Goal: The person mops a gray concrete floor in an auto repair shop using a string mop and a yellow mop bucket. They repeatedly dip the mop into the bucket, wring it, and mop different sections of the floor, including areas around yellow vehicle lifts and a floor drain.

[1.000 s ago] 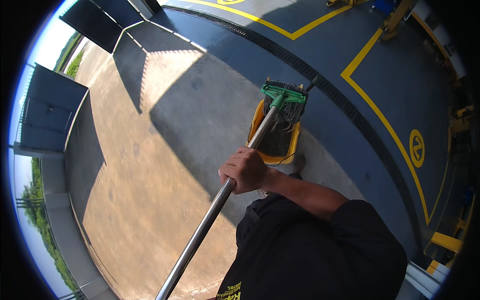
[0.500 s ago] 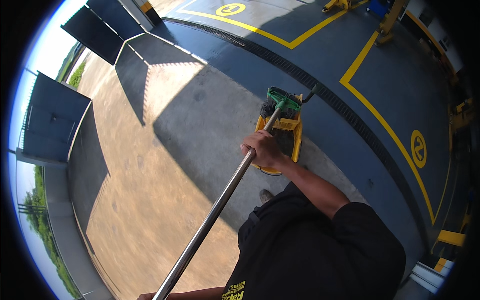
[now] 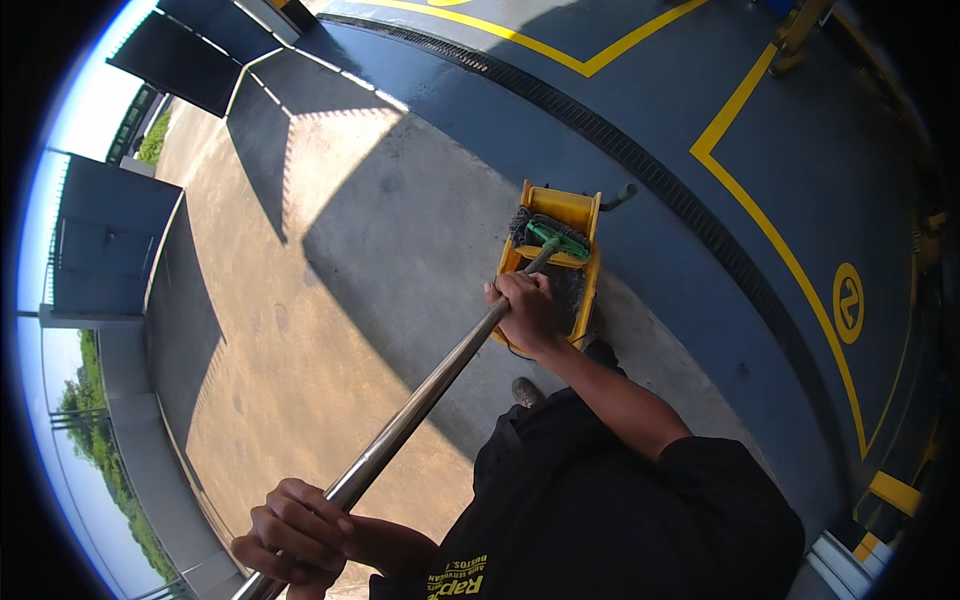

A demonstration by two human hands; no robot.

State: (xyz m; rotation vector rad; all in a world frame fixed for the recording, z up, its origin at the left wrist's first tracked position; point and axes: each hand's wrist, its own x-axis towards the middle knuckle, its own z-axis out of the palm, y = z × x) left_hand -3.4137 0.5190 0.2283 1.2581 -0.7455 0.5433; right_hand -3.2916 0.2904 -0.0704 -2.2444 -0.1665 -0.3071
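A mop with a long metal handle (image 3: 430, 385) runs from the lower left up to the bucket. Its green clamp (image 3: 560, 238) and dark grey strings (image 3: 520, 225) sit down inside the yellow wringer bucket (image 3: 587, 300). Close to the bucket, my right hand (image 3: 527, 308) is wrapped round the lower part of the handle. My left hand (image 3: 298, 535) grips the handle far up, near the lower left edge. The wringer's lever (image 3: 622, 196) sticks out to the far right of the bucket. Dark contents partly show in the bucket.
My shoe (image 3: 528, 391) stands on the concrete floor (image 3: 290, 400) just left of the bucket. Beyond it a dark drain grate (image 3: 640, 165) crosses the blue painted floor with yellow lines (image 3: 745, 195). Dark metal gates (image 3: 120, 240) and a wall stand at left. A yellow lift post (image 3: 795, 40) rises at far right.
The mop head has gone from the wringer's top edge down into the bucket. My left hand has come up into view along the handle. The right hand still grips it.
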